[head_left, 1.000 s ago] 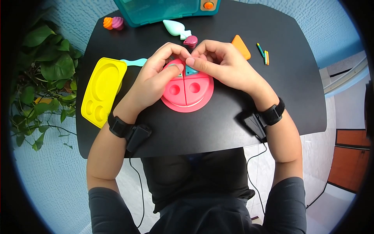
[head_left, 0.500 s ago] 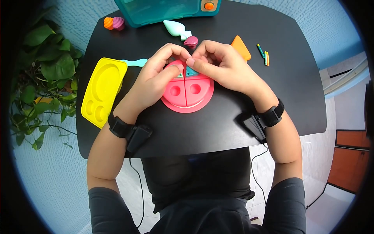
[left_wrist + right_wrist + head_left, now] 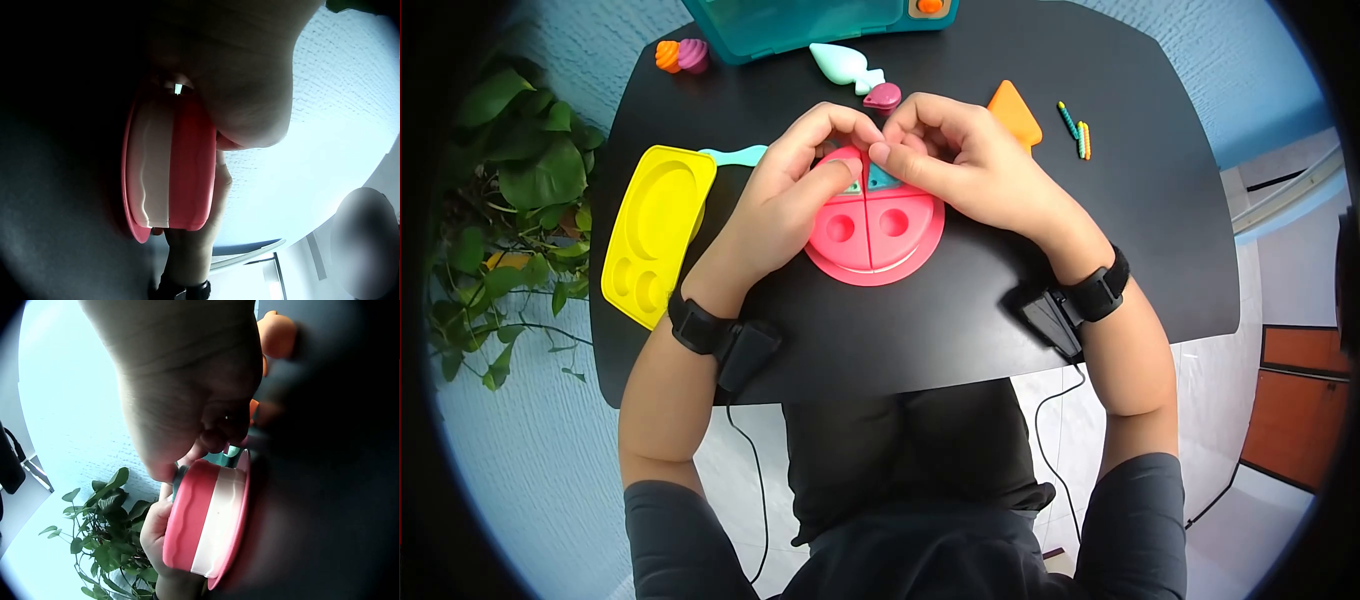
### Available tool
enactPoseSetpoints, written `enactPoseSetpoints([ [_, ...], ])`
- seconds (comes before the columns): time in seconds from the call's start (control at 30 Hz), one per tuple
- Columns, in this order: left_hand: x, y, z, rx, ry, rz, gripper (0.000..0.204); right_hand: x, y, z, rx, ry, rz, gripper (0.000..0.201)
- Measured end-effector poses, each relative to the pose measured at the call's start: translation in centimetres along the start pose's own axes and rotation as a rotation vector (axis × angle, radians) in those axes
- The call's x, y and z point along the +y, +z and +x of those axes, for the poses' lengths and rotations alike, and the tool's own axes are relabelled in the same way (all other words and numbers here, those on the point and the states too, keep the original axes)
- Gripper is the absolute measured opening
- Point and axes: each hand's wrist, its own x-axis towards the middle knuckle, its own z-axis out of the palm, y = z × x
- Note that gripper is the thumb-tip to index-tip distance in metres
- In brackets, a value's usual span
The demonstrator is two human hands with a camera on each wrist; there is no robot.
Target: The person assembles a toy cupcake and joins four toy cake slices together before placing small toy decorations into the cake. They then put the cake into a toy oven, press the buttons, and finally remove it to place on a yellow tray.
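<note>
I have the toy cake [image 3: 892,250] near the middle of the table on its round pink plate [image 3: 875,279], a seam dividing its top. The left hand [image 3: 800,190] and right hand [image 3: 968,165] are curled about its far side, thumbs over the top at the pale green slice [image 3: 855,187] and the teal slice [image 3: 883,178]; they hide much of that half, and how hard the fingertips pinch I cannot tell. Just beyond them I see a maroon piece [image 3: 883,97] and a mint tree-shaped piece [image 3: 840,65]; an orange triangle [image 3: 1013,115] sits partly behind the right hand, with slim twisted sticks [image 3: 1076,133] farther toward the right edge. Along the left edge lies a yellow tray [image 3: 685,230], a turquoise handle [image 3: 738,156] between it and the left hand. Swirled orange and purple pieces [image 3: 681,56] occupy the far left corner, and a translucent teal box [image 3: 800,28] stands at the far edge. The table [image 3: 960,330] is smooth black with rounded corners; past it I get a rough blue wall [image 3: 510,440], a leafy plant [image 3: 530,180] and a pale floor [image 3: 1200,400]. Side-on, my wrist views show the cake's glossy pink layer above a cream band with a wavy border.
</note>
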Motion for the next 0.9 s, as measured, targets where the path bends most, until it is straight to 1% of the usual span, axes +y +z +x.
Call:
enactPoseSetpoints([
  [0.27,-0.4,-0.4,0.2,-0.012,0.027,0.041,0.021,-0.4,-0.1,-0.1,-0.011,-0.026,-0.045,0.019],
  [0.43,-0.3,-0.3,0.1,-0.008,0.028,0.032,0.023,-0.1,0.1,-0.1,-0.009,-0.01,0.001,0.02],
  [0.53,-0.6,-0.5,0.2,-0.015,0.083,0.044,0.025,0.0,0.1,0.0,-0.01,-0.033,0.0,0.019],
  [0.6,-0.4,-0.5,0.2,-0.028,0.079,0.062,0.026,-0.1,0.1,0.0,-0.018,0.014,0.035,0.019],
  [0.67,-0.6,-0.6,0.2,-0.035,0.095,0.072,0.024,0.5,-0.2,0.2,-0.04,0.005,0.003,0.021],
  [0.73,-0.6,-0.3,0.1,0.015,0.062,0.02,0.021,1.3,0.2,0.6,0.139,-0.101,-0.003,0.023],
  [0.77,-0.5,-0.3,0.1,0.02,0.066,0.016,0.021,0.8,0.1,0.6,0.222,-0.092,-0.01,0.024],
  [0.8,-0.4,-0.4,0.1,0.037,0.065,0.026,0.02,0.5,-0.1,0.6,0.289,-0.067,-0.08,0.025],
  [0.87,-0.3,-0.4,0.0,0.055,0.063,0.034,0.02,0.5,-0.6,0.6,0.32,-0.023,-0.178,0.024],
  [0.9,-0.3,-0.3,0.0,0.1,0.064,0.053,0.02,0.7,-0.8,0.6,0.318,-0.022,-0.18,0.024],
])
